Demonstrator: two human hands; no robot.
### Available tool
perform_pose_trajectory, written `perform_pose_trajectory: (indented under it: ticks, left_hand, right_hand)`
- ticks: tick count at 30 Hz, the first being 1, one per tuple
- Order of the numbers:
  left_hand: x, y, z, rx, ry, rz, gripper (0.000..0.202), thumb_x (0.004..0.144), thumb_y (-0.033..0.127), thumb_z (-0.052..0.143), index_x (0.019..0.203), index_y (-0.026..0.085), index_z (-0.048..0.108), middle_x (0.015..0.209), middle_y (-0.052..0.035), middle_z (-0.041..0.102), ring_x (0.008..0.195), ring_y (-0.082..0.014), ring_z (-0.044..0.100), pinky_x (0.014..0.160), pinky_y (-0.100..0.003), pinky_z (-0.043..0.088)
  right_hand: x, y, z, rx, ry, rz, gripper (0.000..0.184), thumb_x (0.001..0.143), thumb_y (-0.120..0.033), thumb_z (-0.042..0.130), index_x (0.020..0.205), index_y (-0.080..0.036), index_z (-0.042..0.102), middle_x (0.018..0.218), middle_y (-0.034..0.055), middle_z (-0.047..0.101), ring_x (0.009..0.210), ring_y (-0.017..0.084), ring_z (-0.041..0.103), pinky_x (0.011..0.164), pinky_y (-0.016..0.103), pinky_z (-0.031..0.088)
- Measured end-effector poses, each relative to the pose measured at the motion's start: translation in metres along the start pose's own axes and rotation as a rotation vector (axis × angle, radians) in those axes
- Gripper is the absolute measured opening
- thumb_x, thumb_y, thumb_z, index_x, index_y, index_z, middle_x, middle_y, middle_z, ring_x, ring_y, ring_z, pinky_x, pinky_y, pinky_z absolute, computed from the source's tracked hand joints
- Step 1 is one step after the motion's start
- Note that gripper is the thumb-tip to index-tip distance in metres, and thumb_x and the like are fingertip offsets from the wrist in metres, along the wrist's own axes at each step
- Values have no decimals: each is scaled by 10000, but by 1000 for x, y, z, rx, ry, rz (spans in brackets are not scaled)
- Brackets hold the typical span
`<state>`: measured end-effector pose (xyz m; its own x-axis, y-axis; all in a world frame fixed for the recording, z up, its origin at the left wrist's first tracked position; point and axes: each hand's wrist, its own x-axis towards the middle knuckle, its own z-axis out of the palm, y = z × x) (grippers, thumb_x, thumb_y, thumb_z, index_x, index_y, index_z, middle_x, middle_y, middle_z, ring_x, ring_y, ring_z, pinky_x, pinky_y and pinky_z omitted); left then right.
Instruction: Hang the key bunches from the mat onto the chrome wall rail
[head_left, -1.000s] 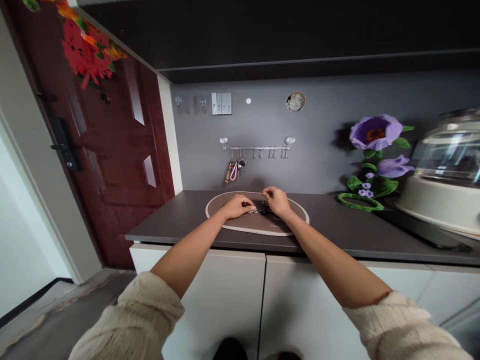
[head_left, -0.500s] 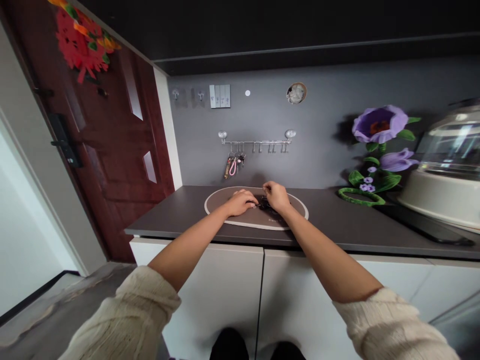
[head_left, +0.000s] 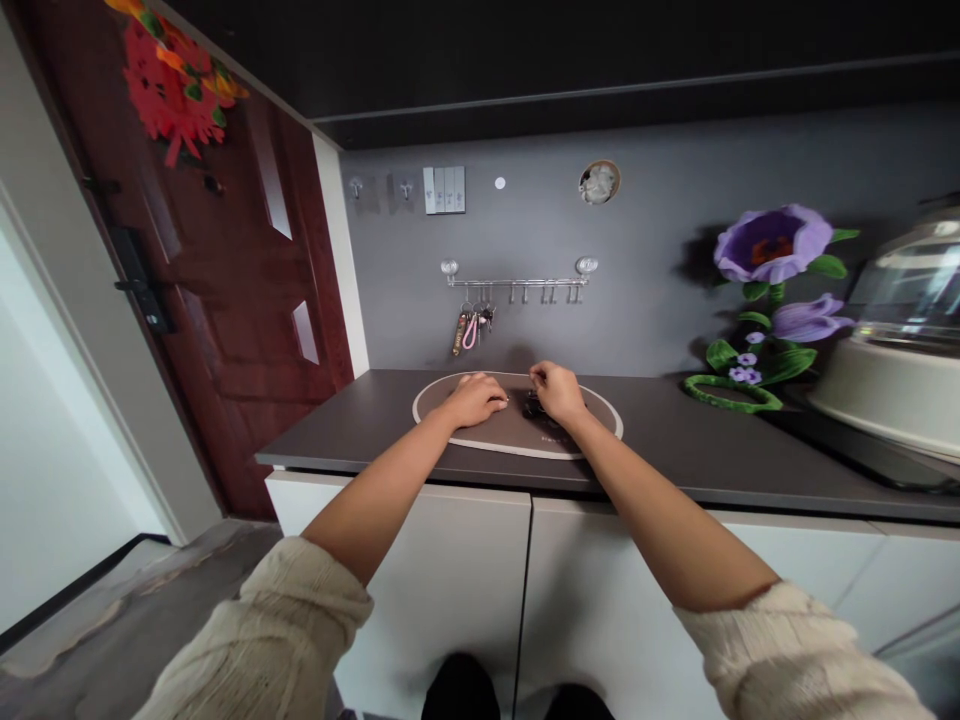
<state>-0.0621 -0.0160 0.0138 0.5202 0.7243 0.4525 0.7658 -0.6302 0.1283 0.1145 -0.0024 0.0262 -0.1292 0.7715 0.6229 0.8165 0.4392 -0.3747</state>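
Note:
My left hand (head_left: 478,400) rests over the left half of an oval brown mat with a pale rim (head_left: 442,441). Its thumb and fingers are drawn together, with a tiny shiny bit showing at the tips; what it is I cannot make out. My right hand (head_left: 558,392) is closed in a pinch above the mat's right half, and whatever its fingers hold is hidden. Under and beside that hand lies a small dark bunch of things (head_left: 533,408), partly covered and too small to name. A gap separates the two hands.
Keys with a pink loop (head_left: 470,330) hang from a hook rail (head_left: 517,283) on the wall behind. At right stand purple fabric flowers (head_left: 772,245) and a white appliance with a clear top (head_left: 885,385). A dark cabinet (head_left: 525,60) overhangs the counter (head_left: 652,455).
My left hand has drawn slightly left, away from the dark bunch, widening the gap between the hands. My right hand stays nearly in place. The whole view has shifted a little.

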Motion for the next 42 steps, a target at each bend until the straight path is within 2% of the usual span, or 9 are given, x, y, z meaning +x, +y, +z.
perform_pose_trajectory:
  ticks: [4, 12, 20, 27, 34, 42]
  left_hand:
    - [-1, -2, -1, 22, 26, -11, 198, 780, 328, 474, 807, 240, 650, 906, -30, 614, 941, -187, 451, 875, -323, 272]
    - [-1, -4, -2, 131, 50, 4, 205, 790, 293, 453, 786, 203, 636, 888, -35, 610, 898, -175, 459, 805, -312, 310]
    - [1, -1, -5, 191, 178, -31, 251, 835, 284, 382, 816, 190, 615, 872, -41, 589, 876, -166, 462, 777, -302, 335]
    - [4, -4, -4, 69, 298, -31, 245, 838, 276, 380, 815, 182, 605, 832, -33, 596, 809, -150, 477, 789, -283, 352]
    - [9, -6, -2, -168, 356, -47, 215, 821, 250, 410, 781, 161, 602, 807, -22, 624, 784, -135, 504, 783, -264, 366]
    - [9, -4, 0, -252, 414, -97, 212, 814, 245, 407, 739, 161, 587, 760, -16, 609, 765, -135, 493, 736, -250, 371]
  right_hand:
    - [0, 0, 1, -18, -5, -8, 218, 787, -165, 425, 872, -160, 625, 880, 85, 648, 810, 170, 572, 723, 247, 383]
    - [-2, -4, 1, -57, -45, -36, 230, 788, -158, 421, 891, -161, 627, 867, 79, 651, 799, 156, 574, 719, 231, 380]
    - [-2, -3, 5, -69, -53, -82, 222, 792, -184, 422, 876, -158, 626, 875, 87, 652, 807, 177, 578, 718, 251, 387]
    - [-5, -8, 5, 85, -93, -147, 185, 746, -155, 470, 859, -156, 616, 868, 67, 649, 786, 151, 570, 730, 242, 394]
    - [-7, -12, 7, 326, -141, -168, 152, 725, -234, 515, 830, -174, 606, 828, 26, 645, 731, 122, 565, 718, 240, 404]
    - [-8, -17, 3, 391, -136, -165, 193, 744, -328, 485, 783, -174, 596, 768, 15, 633, 667, 116, 542, 678, 239, 396]
